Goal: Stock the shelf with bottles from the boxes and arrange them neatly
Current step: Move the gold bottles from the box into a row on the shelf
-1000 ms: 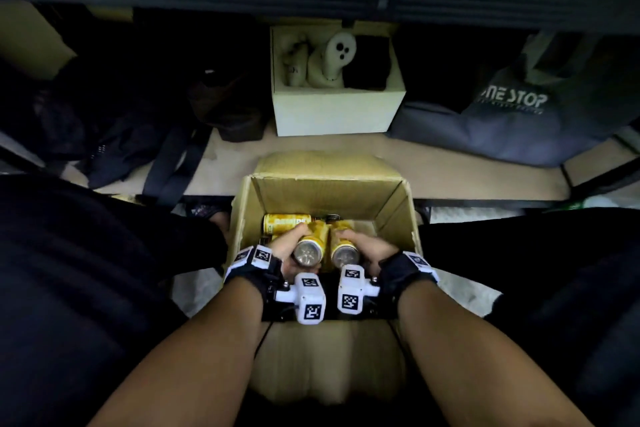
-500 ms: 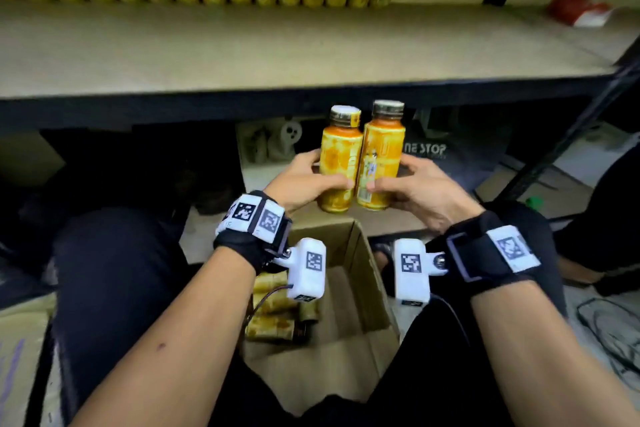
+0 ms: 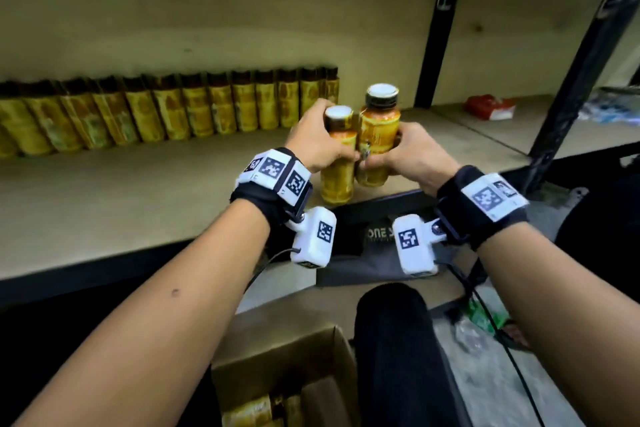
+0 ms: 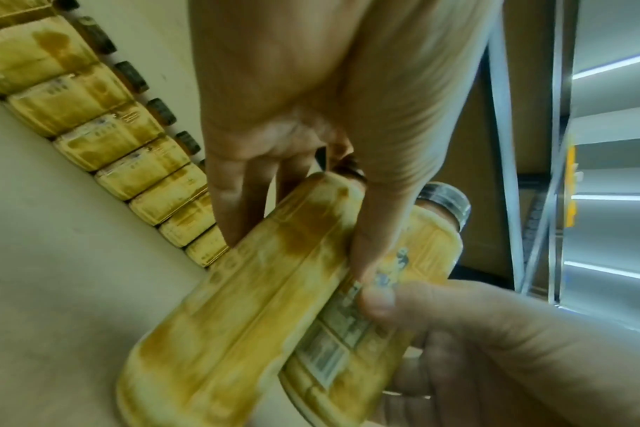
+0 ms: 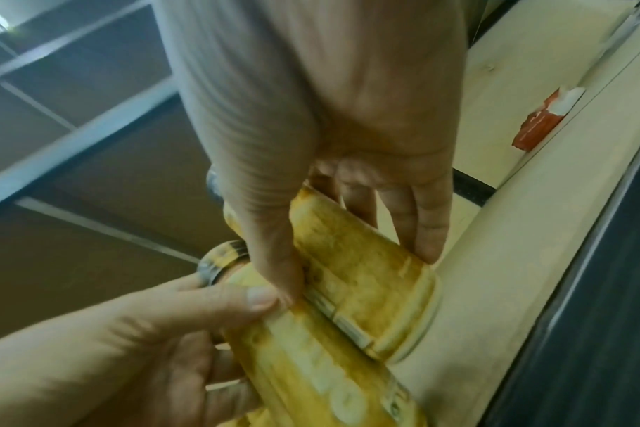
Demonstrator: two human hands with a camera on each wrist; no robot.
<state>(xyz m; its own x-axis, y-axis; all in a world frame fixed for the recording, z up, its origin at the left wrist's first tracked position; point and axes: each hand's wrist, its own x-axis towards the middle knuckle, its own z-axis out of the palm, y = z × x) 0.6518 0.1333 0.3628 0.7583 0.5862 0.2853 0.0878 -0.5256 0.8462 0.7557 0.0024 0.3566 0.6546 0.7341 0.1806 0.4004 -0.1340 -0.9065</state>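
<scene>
Over the front edge of the shelf [image 3: 138, 204], two orange bottles are held upright and pressed side by side, one in each hand. The left hand [image 3: 313, 140] has its grip curled round the left bottle [image 3: 337, 180], fingers behind it and thumb across the label; the right hand [image 3: 412, 152] grips the right bottle [image 3: 377, 139] the same way, and the two thumbs meet between the bottles. The right bottle sits a little higher and further in than the left. From the head view neither base looks settled on the board yet, though the blur makes that hard to judge.

Along the back edge of the shelf stands a row of bottles [image 3: 194, 111], packed shoulder to shoulder and ending just behind the left hand. At the far right of the shelf, well apart, lies a red packet [image 3: 488, 106]. Below, near the person's knee, an open box [image 3: 287, 364] has more bottles lying inside.

The step in hand seems to be carrying this pair from the box to the shelf. Next, the pair likely needs to travel back and be set down at the right end of the row, labels forward, bases flat, close enough to keep the line straight without knocking the last bottle standing there.
</scene>
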